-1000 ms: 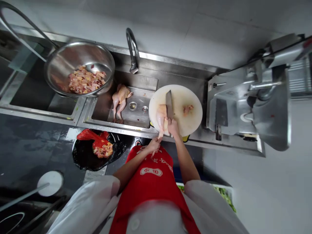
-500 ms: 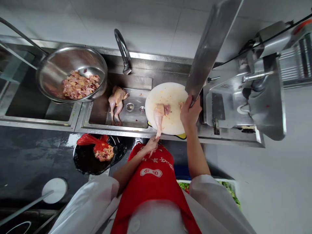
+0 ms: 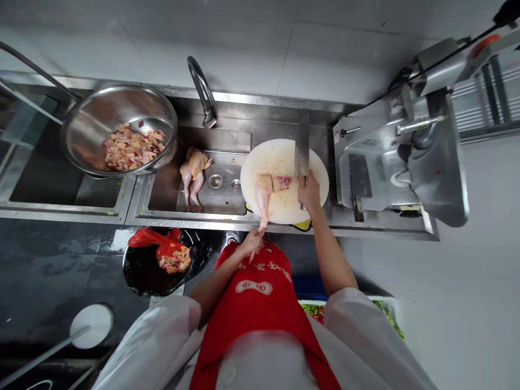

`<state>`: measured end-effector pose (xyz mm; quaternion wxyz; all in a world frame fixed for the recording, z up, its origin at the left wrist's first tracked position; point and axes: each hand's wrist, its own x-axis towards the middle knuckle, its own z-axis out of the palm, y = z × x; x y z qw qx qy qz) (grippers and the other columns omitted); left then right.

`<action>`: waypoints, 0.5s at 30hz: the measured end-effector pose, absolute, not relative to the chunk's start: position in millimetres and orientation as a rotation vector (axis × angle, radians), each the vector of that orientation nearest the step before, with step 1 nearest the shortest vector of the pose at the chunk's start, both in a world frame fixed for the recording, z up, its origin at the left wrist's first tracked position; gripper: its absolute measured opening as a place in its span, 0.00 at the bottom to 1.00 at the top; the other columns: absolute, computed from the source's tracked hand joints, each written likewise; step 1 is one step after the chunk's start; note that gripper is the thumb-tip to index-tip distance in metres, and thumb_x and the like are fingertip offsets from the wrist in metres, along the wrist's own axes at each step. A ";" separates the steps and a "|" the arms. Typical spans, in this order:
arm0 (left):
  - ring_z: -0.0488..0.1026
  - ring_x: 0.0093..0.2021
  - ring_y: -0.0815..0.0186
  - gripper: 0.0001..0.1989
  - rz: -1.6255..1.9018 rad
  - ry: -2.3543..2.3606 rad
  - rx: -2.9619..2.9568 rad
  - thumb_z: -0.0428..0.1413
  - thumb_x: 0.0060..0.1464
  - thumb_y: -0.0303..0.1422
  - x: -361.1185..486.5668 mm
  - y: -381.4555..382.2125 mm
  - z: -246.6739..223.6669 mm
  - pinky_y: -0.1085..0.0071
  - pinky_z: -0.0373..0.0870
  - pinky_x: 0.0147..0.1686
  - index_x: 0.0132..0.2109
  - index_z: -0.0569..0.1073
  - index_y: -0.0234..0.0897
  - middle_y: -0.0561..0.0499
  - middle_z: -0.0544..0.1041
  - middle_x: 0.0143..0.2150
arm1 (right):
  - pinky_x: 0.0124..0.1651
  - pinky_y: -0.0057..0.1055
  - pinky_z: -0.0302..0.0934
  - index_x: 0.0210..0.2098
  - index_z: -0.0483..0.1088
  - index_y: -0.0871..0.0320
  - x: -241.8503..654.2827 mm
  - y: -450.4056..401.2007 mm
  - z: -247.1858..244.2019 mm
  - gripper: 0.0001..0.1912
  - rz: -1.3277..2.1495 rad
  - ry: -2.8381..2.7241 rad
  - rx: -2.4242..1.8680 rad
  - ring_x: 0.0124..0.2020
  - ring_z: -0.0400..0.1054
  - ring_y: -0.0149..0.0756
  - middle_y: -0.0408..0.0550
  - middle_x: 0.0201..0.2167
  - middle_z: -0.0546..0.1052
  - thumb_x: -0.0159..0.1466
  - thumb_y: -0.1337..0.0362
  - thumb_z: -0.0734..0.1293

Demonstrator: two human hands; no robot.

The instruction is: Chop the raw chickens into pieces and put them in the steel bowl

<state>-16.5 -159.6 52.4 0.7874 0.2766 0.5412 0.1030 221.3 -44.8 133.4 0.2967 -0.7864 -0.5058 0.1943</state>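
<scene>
In the head view, a steel pot (image 3: 134,105) holds chopped meat (image 3: 134,149); the sink basin (image 3: 223,199) holds a plucked bird (image 3: 194,169); a black-lined bin (image 3: 140,273) holds a red bag (image 3: 152,238) with scraps (image 3: 174,261). The left hand (image 3: 252,241) grips the shank of a poultry leg (image 3: 262,197) on the round cutting board (image 3: 280,154). The right hand (image 3: 309,192) clasps a cleaver (image 3: 301,146), raised toward the camera half a second ago, now lower over the board. Bare board lies beyond the leg; a slicer (image 3: 361,173) stands near the right edge.

The right hand (image 3: 310,192) partly hides the cleaver handle (image 3: 303,206); the frame's left edge cuts off a grey pole (image 3: 44,356).
</scene>
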 end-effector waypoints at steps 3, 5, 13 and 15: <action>0.48 0.11 0.77 0.21 0.215 1.173 0.587 0.51 0.61 0.54 -14.1 -159.9 52.8 0.81 0.46 0.15 0.42 0.62 0.39 0.66 0.54 0.15 | 0.46 0.39 0.65 0.56 0.65 0.65 193.1 -64.8 126.8 0.25 0.516 -1.326 -2.149 0.43 0.73 0.47 0.62 0.42 0.77 0.73 0.54 0.50; 0.48 0.11 0.77 0.20 0.206 1.175 0.584 0.49 0.62 0.53 -12.9 -159.7 52.8 0.80 0.47 0.15 0.43 0.62 0.40 0.66 0.54 0.16 | 0.45 0.37 0.64 0.58 0.64 0.65 175.3 -82.1 117.4 0.24 0.690 -1.341 -2.243 0.43 0.73 0.46 0.62 0.42 0.77 0.73 0.56 0.50; 0.47 0.11 0.76 0.17 0.144 1.189 0.600 0.46 0.66 0.49 -15.2 -157.6 59.8 0.80 0.47 0.15 0.48 0.62 0.41 0.65 0.53 0.16 | 0.45 0.36 0.63 0.60 0.62 0.63 151.9 -87.5 117.2 0.24 0.785 -1.446 -2.308 0.44 0.73 0.48 0.62 0.44 0.78 0.72 0.57 0.50; 0.48 0.11 0.76 0.17 0.142 1.193 0.603 0.46 0.66 0.50 -15.8 -156.7 62.8 0.80 0.47 0.15 0.48 0.63 0.40 0.65 0.53 0.16 | 0.45 0.36 0.63 0.56 0.66 0.63 139.8 -84.8 119.2 0.23 0.817 -1.464 -2.296 0.44 0.74 0.48 0.62 0.42 0.78 0.72 0.58 0.49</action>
